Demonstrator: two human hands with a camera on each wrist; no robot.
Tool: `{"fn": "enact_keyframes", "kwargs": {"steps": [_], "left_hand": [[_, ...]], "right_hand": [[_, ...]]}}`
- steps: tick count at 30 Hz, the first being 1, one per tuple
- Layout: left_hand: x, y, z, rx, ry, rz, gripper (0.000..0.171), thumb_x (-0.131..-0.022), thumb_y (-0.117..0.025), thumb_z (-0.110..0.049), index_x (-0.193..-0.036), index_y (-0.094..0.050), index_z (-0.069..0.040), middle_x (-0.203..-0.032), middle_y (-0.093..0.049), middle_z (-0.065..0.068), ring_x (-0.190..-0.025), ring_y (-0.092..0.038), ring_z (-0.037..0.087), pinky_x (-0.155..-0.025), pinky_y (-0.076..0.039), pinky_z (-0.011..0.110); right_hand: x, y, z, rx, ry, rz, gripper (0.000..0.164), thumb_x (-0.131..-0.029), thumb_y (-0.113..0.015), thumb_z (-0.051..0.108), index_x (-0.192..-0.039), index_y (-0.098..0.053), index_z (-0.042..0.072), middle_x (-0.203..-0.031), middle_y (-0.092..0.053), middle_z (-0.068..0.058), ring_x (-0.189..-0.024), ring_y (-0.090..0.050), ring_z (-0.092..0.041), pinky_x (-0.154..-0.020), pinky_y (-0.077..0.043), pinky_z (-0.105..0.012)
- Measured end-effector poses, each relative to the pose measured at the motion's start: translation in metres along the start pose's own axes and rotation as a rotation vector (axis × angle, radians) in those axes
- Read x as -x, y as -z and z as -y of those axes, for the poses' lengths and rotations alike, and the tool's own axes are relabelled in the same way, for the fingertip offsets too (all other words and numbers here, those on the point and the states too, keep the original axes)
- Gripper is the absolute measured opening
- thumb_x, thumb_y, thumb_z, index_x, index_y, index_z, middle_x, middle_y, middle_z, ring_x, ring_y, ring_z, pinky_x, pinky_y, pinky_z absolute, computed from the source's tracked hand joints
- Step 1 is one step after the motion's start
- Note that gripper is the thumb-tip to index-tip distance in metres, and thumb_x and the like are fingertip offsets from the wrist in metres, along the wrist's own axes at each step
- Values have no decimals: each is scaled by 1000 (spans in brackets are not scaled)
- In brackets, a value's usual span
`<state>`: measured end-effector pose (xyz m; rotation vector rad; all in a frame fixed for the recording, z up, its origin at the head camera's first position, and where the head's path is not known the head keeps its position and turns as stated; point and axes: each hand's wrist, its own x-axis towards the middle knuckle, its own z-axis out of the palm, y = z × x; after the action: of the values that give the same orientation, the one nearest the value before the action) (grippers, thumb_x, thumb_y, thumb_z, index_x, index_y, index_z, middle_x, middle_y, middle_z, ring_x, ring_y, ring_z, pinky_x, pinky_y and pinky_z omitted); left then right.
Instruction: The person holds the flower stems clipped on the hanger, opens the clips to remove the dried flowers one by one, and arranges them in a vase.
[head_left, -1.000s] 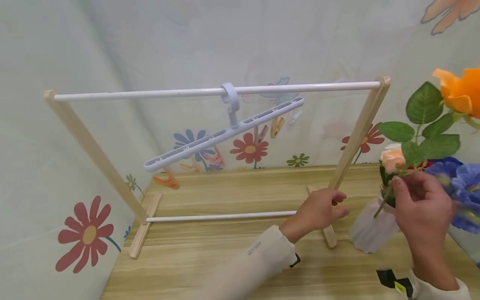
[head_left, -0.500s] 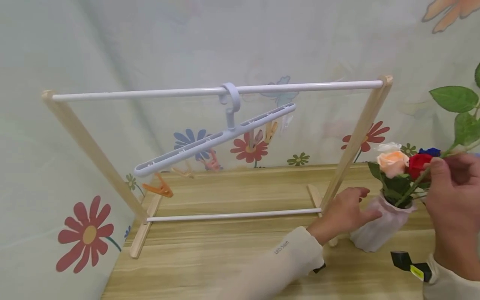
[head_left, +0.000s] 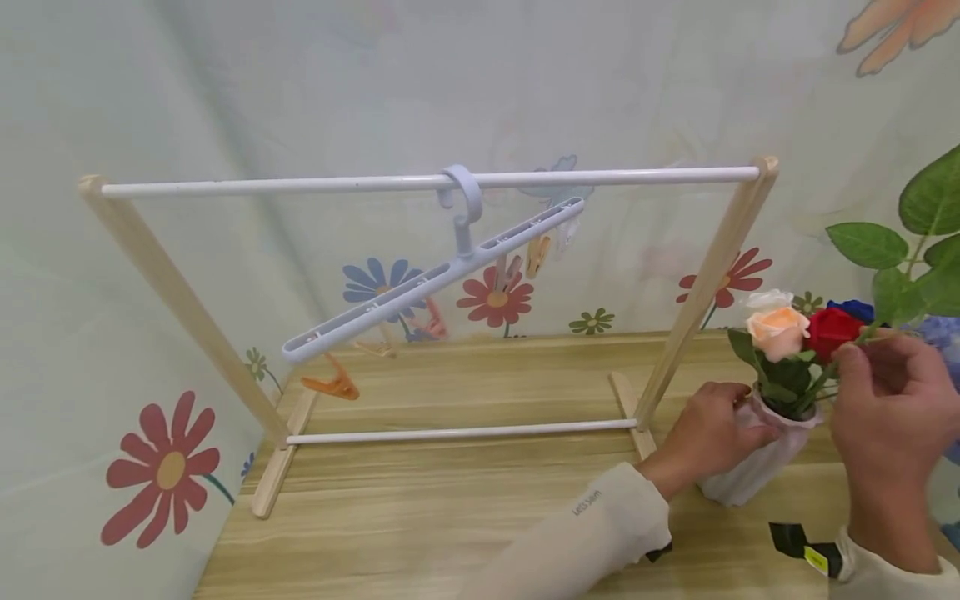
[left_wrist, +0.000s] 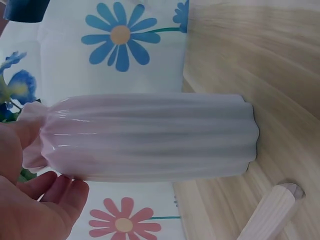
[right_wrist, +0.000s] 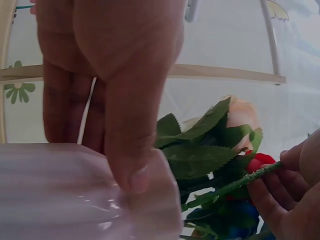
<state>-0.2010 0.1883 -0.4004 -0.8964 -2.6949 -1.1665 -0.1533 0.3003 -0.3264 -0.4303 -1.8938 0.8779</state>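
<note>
A pale ribbed vase (head_left: pixel 750 467) stands on the table at the right, holding a peach rose (head_left: pixel 778 332), a red rose (head_left: pixel 834 335) and other flowers. My left hand (head_left: pixel 708 429) grips its neck, thumb on the near side; in the left wrist view the fingers touch just below the wavy rim. Between thumb and fingers my right hand (head_left: pixel 892 408) pinches the green stem (right_wrist: pixel 222 192) of the orange rose. Its lower end reaches into the vase mouth in the right wrist view. Leaves (head_left: pixel 870 246) of this stem show at the right edge; its bloom is out of frame.
A wooden rack (head_left: pixel 701 292) with white rods stands left of the vase, one foot close to the left hand. From its top rod hangs a tilted pale hanger (head_left: pixel 435 279) with several clothespins, one an orange clothespin (head_left: pixel 333 383). Blue flowers (head_left: pixel 941 337) lie beyond the right hand.
My left hand has moved right to the vase and now grips its neck. The right hand has brought the orange rose's stem to the vase mouth, and the bloom has left the head view.
</note>
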Motion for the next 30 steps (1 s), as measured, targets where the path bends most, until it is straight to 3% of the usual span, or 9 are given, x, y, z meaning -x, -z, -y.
{"fn": "enact_keyframes", "kwargs": {"steps": [4, 11, 15, 22, 27, 30], "left_hand": [[1, -2, 0, -11, -10, -14, 41, -91, -74, -47, -122, -69, -21, -115, -69, -15, -104, -59, -7, -81, -43, 2], [1, -4, 1, -44, -47, -54, 37, -94, -72, -44, -123, -70, -22, -113, -70, -15, -102, -59, -6, -82, -42, 1], [0, -6, 2, -64, -66, -72, 36, -94, -72, -43, -123, -70, -22, -113, -71, -14, -102, -59, -5, -82, -42, 1], [1, -3, 2, -62, -20, -46, 39, -93, -72, -44, -127, -68, -24, -117, -68, -15, -106, -59, -6, -82, -44, 2], [2, -3, 1, -69, -5, -40, 39, -93, -73, -45, -126, -67, -24, -115, -68, -15, -102, -58, -7, -79, -43, 2], [2, -3, 2, -70, -12, -42, 40, -93, -73, -45, -126, -68, -23, -114, -68, -14, -100, -58, -7, -77, -42, 1]], "right_hand": [[5, -2, -11, 38, -4, -10, 18, -100, -62, 29, -115, -70, 24, -92, -46, 39, -84, -46, 22, -79, -40, -2], [12, -4, -19, 38, -22, -17, 13, -99, -62, 30, -109, -69, 27, -89, -45, 40, -84, -46, 23, -79, -40, -2], [12, -4, -20, 43, -7, -31, 26, -100, -60, 32, -115, -72, 13, -92, -46, 40, -86, -47, 22, -84, -43, -1], [12, -7, -18, 36, -20, -25, 22, -100, -62, 28, -113, -72, 14, -96, -55, 30, -85, -47, 21, -83, -44, -2], [11, -9, -18, 2, -17, -58, 21, -102, -59, 25, -115, -71, 15, -93, -51, 36, -84, -48, 20, -78, -42, -4], [11, -10, -19, -35, -18, -70, 15, -102, -59, 23, -112, -70, 23, -90, -48, 40, -82, -50, 21, -75, -40, -5]]}}
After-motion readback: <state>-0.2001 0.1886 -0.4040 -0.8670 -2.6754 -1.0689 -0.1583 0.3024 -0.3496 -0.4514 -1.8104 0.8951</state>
